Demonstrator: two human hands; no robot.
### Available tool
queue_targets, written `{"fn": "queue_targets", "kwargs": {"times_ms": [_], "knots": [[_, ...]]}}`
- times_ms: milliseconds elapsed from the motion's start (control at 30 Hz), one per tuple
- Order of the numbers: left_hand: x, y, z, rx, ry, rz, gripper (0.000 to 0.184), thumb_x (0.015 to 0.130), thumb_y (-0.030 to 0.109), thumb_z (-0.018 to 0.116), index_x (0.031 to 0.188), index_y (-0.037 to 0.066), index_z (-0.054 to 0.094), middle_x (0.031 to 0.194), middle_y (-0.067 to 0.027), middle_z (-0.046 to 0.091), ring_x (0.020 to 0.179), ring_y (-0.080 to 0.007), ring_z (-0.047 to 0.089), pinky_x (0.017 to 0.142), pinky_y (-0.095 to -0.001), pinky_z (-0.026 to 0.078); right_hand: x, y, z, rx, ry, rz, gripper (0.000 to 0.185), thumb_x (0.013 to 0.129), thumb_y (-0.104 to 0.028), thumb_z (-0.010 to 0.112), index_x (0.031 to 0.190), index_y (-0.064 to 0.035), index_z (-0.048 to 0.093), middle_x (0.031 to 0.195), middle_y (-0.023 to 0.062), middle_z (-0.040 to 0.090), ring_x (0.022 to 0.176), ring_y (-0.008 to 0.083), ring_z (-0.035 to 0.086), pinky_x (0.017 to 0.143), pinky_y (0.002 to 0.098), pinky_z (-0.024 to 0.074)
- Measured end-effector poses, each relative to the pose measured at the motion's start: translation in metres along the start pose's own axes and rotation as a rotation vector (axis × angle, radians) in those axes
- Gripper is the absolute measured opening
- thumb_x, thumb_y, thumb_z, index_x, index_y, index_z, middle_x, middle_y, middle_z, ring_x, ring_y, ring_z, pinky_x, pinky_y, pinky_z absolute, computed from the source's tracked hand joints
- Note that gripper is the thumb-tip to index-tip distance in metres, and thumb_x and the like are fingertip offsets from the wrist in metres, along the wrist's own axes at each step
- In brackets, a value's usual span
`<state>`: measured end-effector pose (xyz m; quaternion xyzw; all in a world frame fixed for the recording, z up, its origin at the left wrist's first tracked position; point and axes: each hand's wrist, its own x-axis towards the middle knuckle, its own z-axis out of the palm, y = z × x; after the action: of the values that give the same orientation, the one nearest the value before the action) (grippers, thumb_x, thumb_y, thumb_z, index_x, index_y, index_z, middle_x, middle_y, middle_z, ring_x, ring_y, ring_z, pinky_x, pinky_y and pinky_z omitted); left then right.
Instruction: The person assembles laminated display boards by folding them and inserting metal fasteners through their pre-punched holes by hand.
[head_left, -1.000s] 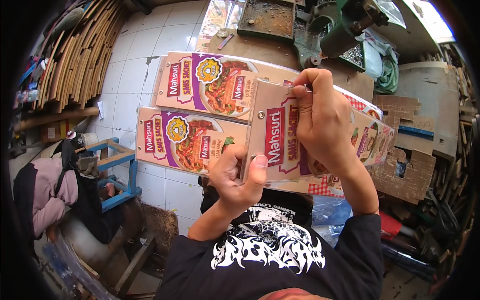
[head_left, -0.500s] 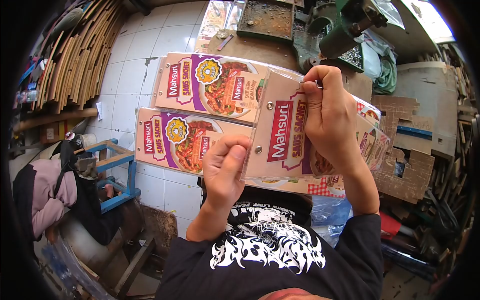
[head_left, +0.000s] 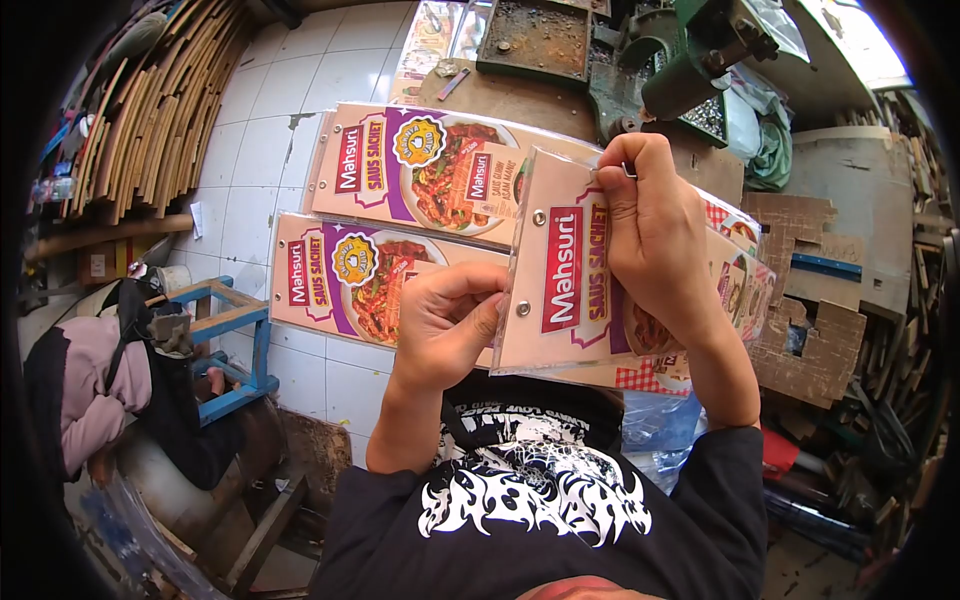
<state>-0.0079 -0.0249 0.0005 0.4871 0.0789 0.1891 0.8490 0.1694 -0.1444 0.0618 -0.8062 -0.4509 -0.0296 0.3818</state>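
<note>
A Mahsuri "Saus Sachet" printed sign (head_left: 562,270) in clear plastic film, with two metal eyelets along its left edge, is raised tilted in front of me. My right hand (head_left: 655,225) grips its upper part, thumb and bent forefinger pressed together; a small shiny metal bit shows by those fingers, too small to name. Thumb and forefinger of my left hand (head_left: 450,325) pinch at the sign's left edge, beside the lower eyelet. Beneath lie two stacks of matching signs, an upper stack (head_left: 400,165) and a lower stack (head_left: 345,270), partly covered by my hands and the raised sign.
A green machine (head_left: 690,75) stands at the table's far side, beside a metal tray (head_left: 535,40) of small scraps. A blue-framed stool (head_left: 235,385) is at left, near a person's clothed legs (head_left: 165,400). Brown boards (head_left: 160,110) lean behind; cut cardboard (head_left: 805,320) lies right.
My left hand has moved slightly down and turned at the sign's edge. The raised sign has shifted slightly right and down, while my right hand keeps its grip.
</note>
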Motion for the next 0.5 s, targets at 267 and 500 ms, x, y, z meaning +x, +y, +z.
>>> {"fn": "queue_targets", "kwargs": {"times_ms": [267,500], "knots": [[-0.008,0.01,0.013,-0.365,0.123,-0.123,0.034,0.091,-0.002,0.061,0.122,-0.014,0.054,0.109,-0.0183,0.067,0.089,-0.0147,0.067,0.071,-0.0215,0.053,-0.001,0.0,0.003,0.025,0.032,0.024,0.008,0.095,-0.009,0.058,0.097,-0.0025,0.053,0.071,0.0151,0.062,0.062,0.0344,0.063,0.056,0.0416,0.0464],[-0.014,0.021,0.021,0.002,0.053,-0.087,0.041,0.091,-0.002,0.061,0.126,-0.017,0.049,0.111,-0.0254,0.066,0.099,-0.0261,0.068,0.084,-0.0366,0.059,0.004,0.004,0.001,0.048,0.301,-0.247,0.015,0.082,0.006,0.066,0.095,0.0,0.061,0.084,0.0119,0.063,0.066,0.0248,0.062,0.063,0.0334,0.0516]]}}
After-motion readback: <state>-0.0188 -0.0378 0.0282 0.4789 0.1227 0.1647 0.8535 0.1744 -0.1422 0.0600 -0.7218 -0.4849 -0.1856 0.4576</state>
